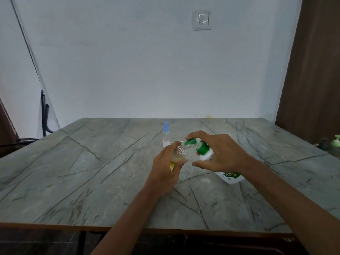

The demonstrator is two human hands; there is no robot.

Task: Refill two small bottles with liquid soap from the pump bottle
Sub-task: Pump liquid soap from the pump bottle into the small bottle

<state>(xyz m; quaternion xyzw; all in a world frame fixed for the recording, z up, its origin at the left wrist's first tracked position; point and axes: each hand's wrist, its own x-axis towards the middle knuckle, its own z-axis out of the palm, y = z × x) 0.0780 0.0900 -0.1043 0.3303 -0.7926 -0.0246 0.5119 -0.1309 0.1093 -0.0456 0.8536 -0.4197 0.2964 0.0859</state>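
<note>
**Spill risk at the nozzle**

Left hand grips the small open bottle, partly filled with yellow soap, its tilted mouth at the green nozzle. Right hand curls over the leaning pump bottle. A slipped mouth would likely drop soap onto the table. The palm hides most of the pump bottle, and any flow is unreadable. The capped bottle waits behind.

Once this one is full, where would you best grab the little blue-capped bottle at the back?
Probably the clear body of the blue-capped bottle, below the cap, coming from its left. It stands upright and slim, so fingers can wrap it; the pump bottle and right hand crowd its right, the left hand with the open bottle its front.
</note>
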